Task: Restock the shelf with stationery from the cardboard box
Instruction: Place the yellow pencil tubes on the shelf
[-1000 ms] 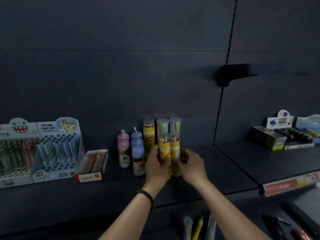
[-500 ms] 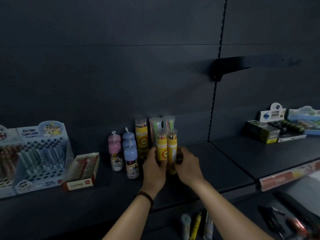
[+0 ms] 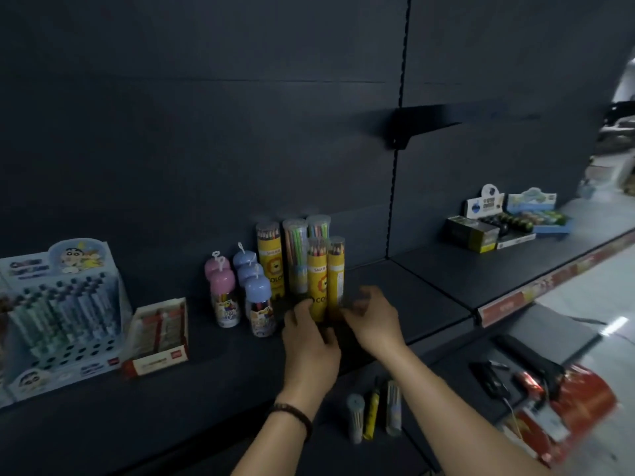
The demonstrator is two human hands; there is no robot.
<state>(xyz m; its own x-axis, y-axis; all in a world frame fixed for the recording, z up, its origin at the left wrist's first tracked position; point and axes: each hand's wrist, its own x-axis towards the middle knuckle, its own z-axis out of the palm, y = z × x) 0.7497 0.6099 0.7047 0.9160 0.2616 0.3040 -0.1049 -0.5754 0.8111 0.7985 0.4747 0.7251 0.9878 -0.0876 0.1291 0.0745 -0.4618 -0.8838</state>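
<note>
My left hand (image 3: 309,333) and right hand (image 3: 372,319) loosely cup two yellow pencil tubes (image 3: 324,280) standing on the shelf (image 3: 395,304); three tubes (image 3: 374,408) at 6 o'clock remain unshelved

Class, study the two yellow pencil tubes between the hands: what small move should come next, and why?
Probably let go and draw both hands back. The two yellow pencil tubes already stand upright on the shelf in front of the back row, with the left hand and right hand at their bases. More tubes lie below, seemingly waiting.
</note>
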